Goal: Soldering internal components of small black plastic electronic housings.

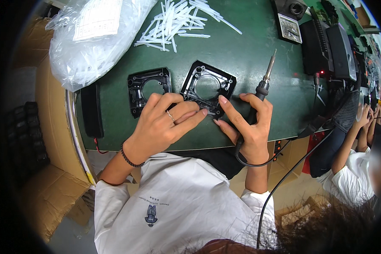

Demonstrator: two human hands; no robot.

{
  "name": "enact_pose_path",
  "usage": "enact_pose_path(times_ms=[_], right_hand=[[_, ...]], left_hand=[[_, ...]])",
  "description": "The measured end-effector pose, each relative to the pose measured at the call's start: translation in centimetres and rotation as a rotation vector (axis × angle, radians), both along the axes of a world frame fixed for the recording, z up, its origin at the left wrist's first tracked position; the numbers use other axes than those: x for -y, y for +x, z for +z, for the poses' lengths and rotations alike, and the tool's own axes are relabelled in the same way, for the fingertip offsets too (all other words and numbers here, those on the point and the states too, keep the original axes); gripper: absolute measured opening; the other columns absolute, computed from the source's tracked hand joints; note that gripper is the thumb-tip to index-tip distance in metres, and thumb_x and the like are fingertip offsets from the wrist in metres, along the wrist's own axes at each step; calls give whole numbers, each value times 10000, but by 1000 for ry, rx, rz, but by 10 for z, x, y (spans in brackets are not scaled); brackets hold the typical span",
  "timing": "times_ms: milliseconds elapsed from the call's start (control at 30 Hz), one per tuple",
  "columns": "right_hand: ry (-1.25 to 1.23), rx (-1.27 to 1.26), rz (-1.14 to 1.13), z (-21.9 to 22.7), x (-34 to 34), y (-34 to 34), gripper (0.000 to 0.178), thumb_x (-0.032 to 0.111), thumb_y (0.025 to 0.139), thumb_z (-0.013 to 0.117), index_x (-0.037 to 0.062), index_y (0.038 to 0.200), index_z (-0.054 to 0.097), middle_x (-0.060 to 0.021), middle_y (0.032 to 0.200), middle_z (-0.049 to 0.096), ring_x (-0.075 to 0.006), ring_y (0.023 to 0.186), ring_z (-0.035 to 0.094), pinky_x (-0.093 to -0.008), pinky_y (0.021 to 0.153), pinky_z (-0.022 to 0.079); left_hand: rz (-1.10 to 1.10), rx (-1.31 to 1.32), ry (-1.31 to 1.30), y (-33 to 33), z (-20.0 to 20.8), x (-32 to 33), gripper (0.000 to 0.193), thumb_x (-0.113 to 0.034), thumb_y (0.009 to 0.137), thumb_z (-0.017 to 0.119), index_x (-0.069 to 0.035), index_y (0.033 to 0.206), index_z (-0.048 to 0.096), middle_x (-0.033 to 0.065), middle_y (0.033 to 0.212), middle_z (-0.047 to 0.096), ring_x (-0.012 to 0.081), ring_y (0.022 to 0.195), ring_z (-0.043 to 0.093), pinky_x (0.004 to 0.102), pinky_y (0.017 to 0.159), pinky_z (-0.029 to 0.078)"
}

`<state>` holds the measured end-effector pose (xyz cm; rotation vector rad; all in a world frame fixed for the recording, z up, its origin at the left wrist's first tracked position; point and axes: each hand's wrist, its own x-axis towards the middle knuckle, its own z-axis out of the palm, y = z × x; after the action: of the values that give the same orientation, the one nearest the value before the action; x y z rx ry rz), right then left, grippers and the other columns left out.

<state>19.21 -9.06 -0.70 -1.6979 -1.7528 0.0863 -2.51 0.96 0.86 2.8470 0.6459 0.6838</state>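
Observation:
A black plastic housing (229,81) with a large round opening lies tilted on the table, its near edge between my two hands. My left hand (166,120) is closed, thumb and forefinger pinched at the near left edge of this housing; what they hold, if anything, is hidden. My right hand (252,127) grips a soldering iron (261,89), its metal tip pointing up and away from the housing. The right forefinger reaches the housing's near right edge, with the thumb just below. A second, similar black housing (132,91) lies to the left, partly behind my left hand.
White plastic tubes (169,25) lie heaped at the far side beside a bulging clear bag (93,51). A soldering iron stand (290,27) and black boxes (326,51) stand far right. A black slab (92,111) lies left. The iron's cable (264,203) loops past my right arm. Co-workers sit right.

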Motion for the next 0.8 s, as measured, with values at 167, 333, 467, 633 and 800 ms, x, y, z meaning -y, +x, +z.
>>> enact_pose_path(times_ms=[167, 333, 467, 633, 800], right_hand=[[-12, -16, 3, 1, 0, -1, 586, 160, 656, 893, 252, 1225, 781, -94, 1218, 586, -322, 1091, 547, -416, 924, 495], [-7, -35, 5, 0, 0, -1, 619, 119, 602, 901, 211, 1204, 792, -112, 1223, 593, -325, 1102, 556, -416, 932, 492], [-9, -27, 4, 1, 1, -1, 619, 116, 593, 901, 207, 1196, 795, -110, 1224, 592, -321, 1103, 562, -411, 934, 497], [-1, -28, 6, 0, 1, -1, 620, 108, 587, 900, 209, 1190, 799, -103, 1220, 592, -318, 1102, 565, -411, 936, 498], [-27, -50, 5, 2, 2, 0, 558, 148, 693, 883, 256, 1231, 779, -85, 1221, 579, -317, 1094, 563, -415, 922, 505]], left_hand=[[-8, 9, -26, 0, 0, -1, 341, -118, 761, 769, -191, 1092, 804, -79, 1045, 697, 165, 922, 574, 330, 746, 375], [-11, 15, -41, 0, -1, -2, 337, -122, 761, 773, -196, 1088, 806, -81, 1047, 702, 160, 913, 575, 327, 736, 367], [-20, 10, -27, -1, -3, -4, 306, -128, 797, 762, -192, 1094, 799, -86, 1046, 700, 150, 912, 581, 329, 729, 351], [-32, 0, -46, 0, -1, -3, 277, -122, 833, 755, -187, 1100, 792, -93, 1049, 696, 142, 919, 588, 331, 728, 339], [-3, 11, -65, 2, 0, -3, 344, -114, 754, 774, -215, 1081, 811, -84, 1042, 714, 152, 912, 576, 324, 747, 356]])
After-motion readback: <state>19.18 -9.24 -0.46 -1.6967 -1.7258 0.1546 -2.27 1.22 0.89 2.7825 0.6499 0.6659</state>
